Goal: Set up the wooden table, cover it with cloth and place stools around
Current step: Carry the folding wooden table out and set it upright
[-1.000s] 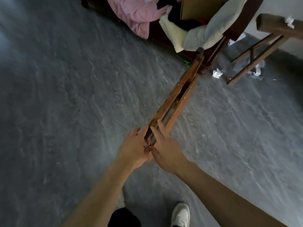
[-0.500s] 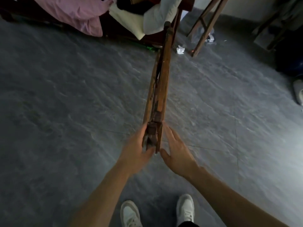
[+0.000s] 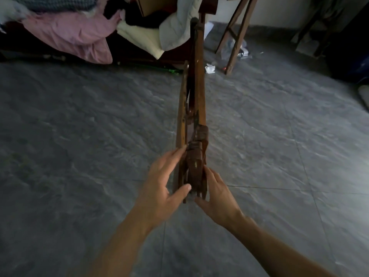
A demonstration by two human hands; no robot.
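Observation:
The folded wooden table (image 3: 196, 100) is a long, narrow bundle of dark brown slats that runs from my hands away toward the bed. My left hand (image 3: 162, 182) lies along its left side, fingers stretched forward and thumb hooked over the near end. My right hand (image 3: 218, 193) presses flat against the right side of that end, with its thumb spread below. The far end reaches up by the bed's edge. A wooden stool (image 3: 237, 35) stands at the upper right; only its legs show. Pink cloth (image 3: 69, 37) and white cloth (image 3: 175, 31) lie heaped on the bed.
Grey stone-patterned floor tiles (image 3: 79, 136) spread on both sides of me. A dark bed frame (image 3: 139, 54) runs along the top left. Crumpled paper (image 3: 209, 68) and plastic litter (image 3: 237, 48) lie near the stool legs. Dark furniture (image 3: 343, 47) fills the upper right corner.
The folded table has swung from slanting right to pointing nearly straight ahead. The view has tilted up, so my shoes have dropped out of sight. My hands have loosened around the near end.

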